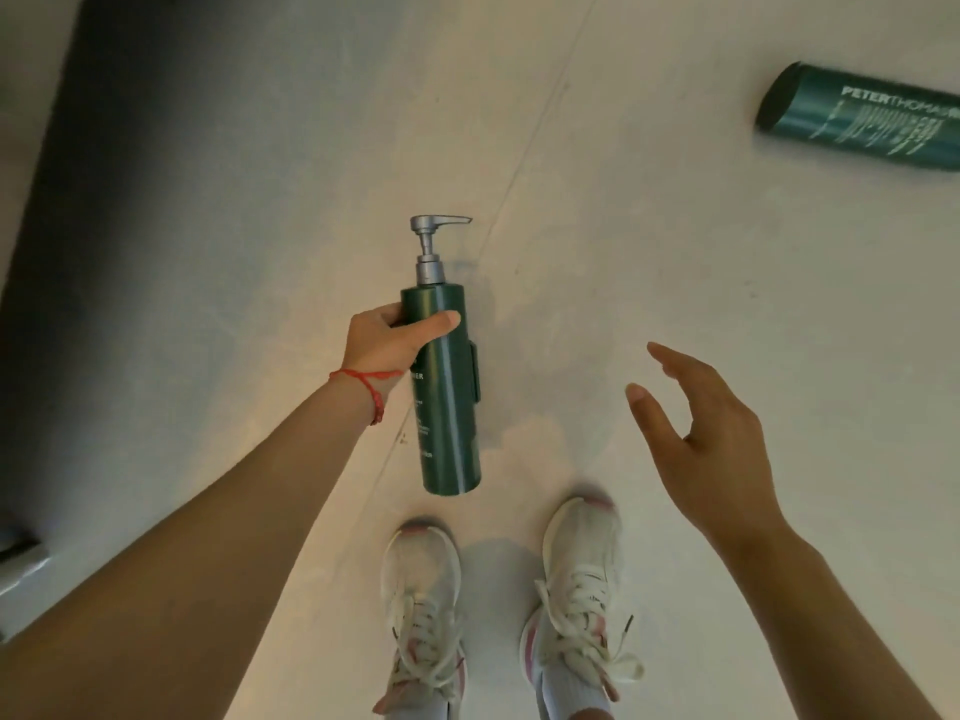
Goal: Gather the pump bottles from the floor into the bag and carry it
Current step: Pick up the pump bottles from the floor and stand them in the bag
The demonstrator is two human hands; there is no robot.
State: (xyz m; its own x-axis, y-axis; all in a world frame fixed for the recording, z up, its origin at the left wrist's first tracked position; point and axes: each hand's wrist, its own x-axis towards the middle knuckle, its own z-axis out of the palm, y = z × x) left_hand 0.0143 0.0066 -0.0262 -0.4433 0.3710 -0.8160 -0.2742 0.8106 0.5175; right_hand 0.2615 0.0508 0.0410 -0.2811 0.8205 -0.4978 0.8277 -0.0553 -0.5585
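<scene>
Green pump bottle (448,387) gripped by left hand (387,340) — right hand (701,433) spread, apparently empty.

The floor (623,252) was pale and smooth, a thin seam (524,163) crossing it from seven toward one o'clock. A dark strip (130,148) lay at ten o'clock.

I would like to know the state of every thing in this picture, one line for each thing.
Dark green pump bottle: off the floor, gripped near its top, pump head pointing away from the person.
Left hand: grips the dark green pump bottle.
Right hand: open, holds nothing.
Teal bottle: lies on its side on the floor, partly out of frame.
White sneakers: on both feet, laced.
</scene>
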